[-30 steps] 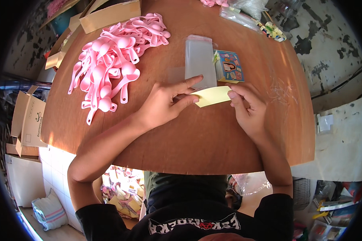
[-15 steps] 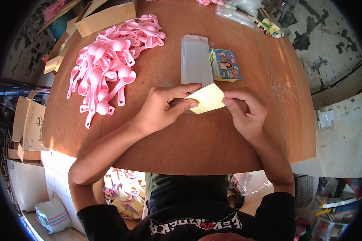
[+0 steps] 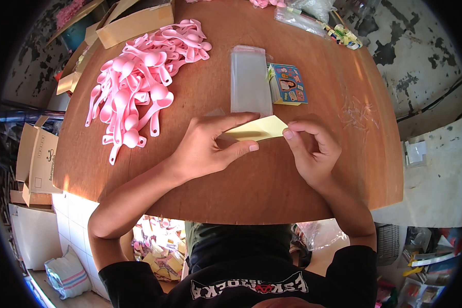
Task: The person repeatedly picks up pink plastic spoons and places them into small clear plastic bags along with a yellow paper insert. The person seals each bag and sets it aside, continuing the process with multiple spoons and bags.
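Yellow card [image 3: 265,128] — above the surface [image 3: 241,192], near the clear sleeves [image 3: 251,79]. Right hand [image 3: 314,149]: grip pinching its right end. Left hand [image 3: 202,146]: grip loosened around it, thumb now off its face — right apparently bearing it.

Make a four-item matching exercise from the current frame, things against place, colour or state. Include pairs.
Things:
1. clear plastic sleeves
2. yellow card
3. pink spoons
4. printed card stack

Places, colours, states:
A. heaped on the table's left side
B. blue on top
C. lying flat between heap and stack
D. pinched at its right end by the right fingers

Pairs: 1-C, 2-D, 3-A, 4-B
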A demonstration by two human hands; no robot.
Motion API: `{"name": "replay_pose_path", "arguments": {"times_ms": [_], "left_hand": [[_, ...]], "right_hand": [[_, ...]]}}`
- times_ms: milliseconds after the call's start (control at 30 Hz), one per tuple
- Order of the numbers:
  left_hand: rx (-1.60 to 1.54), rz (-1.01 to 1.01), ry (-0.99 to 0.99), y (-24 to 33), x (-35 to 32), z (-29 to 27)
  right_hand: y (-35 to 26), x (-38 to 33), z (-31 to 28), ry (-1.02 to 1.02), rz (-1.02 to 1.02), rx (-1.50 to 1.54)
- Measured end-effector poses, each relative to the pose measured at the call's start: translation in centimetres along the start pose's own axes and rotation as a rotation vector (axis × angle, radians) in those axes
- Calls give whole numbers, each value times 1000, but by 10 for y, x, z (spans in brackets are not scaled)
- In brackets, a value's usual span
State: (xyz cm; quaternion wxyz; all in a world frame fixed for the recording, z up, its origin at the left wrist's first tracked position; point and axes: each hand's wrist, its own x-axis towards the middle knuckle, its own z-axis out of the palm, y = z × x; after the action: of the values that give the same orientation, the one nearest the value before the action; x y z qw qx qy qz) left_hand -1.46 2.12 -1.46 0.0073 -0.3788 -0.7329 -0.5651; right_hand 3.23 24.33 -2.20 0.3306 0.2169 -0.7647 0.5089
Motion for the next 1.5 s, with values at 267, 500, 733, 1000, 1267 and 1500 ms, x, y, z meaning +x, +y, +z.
{"name": "replay_pose_path", "arguments": {"times_ms": [267,500,733,1000,1267,1500], "left_hand": [[168,92,41,-5,-2,-5],[242,150,-8,8,-3,-8],[330,146,57,4,0,-12],[430,445,3,1,0,-8],[743,559,165,17,2,-7],[250,368,-170,-2,-18,-10]], "right_hand": [[-9,3,10,-264,-29,20],[-9,-6,2,-77,69,-94],[-3,1,5,-140,-77,-101],[-6,5,4,-147,-253,-392],[-9,-10,9,-164,290,23],[4,1,-3,218,-10,-264]]}}
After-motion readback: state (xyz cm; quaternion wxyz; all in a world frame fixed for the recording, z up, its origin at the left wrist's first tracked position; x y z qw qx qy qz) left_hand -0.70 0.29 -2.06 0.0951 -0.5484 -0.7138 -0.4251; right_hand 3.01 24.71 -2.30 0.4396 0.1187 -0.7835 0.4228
